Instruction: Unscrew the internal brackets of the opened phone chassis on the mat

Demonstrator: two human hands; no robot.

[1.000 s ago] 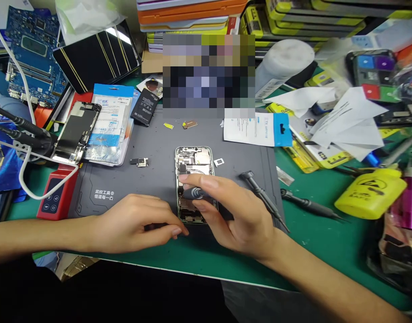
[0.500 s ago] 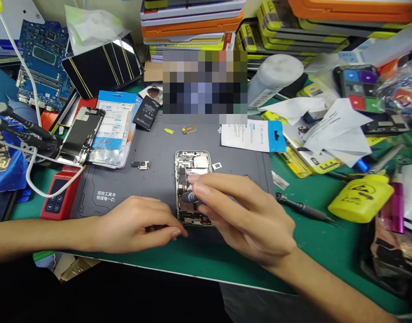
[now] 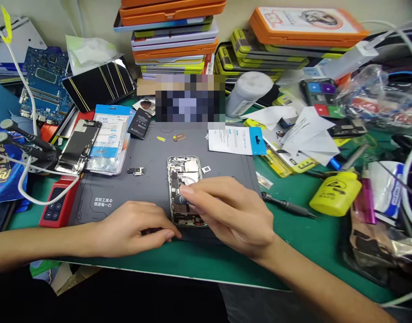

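An opened phone [image 3: 188,165] lies on the grey mat with its inner parts bare. My right hand [image 3: 234,215] bends over its lower right side, fingers closed round a small screwdriver [image 3: 182,200]; only the round, ringed end shows, and the tip is hidden. My left hand [image 3: 138,229] rests on the mat at the phone's lower left corner, with its index finger beside the bottom edge. A gap shows between that finger and the thumb, and nothing is seen in it. Left of the phone lies a small phone part [image 3: 136,171], and a small white frame [image 3: 206,169] is on the right.
A phone screen [image 3: 78,146], a battery [image 3: 140,123] and blue-white packets [image 3: 235,140] border the mat [image 3: 148,154]. Screwdrivers stand in a holder [image 3: 41,154] at left, near a red device [image 3: 58,204]. Right are another screwdriver [image 3: 288,205] and a yellow bottle [image 3: 336,194]. Stacked cases [image 3: 174,47] rise behind.
The view has tilted up and turned right, so the bench appears shifted left. Both hands keep nearly the same place about the phone, with the screwdriver still in my right hand.
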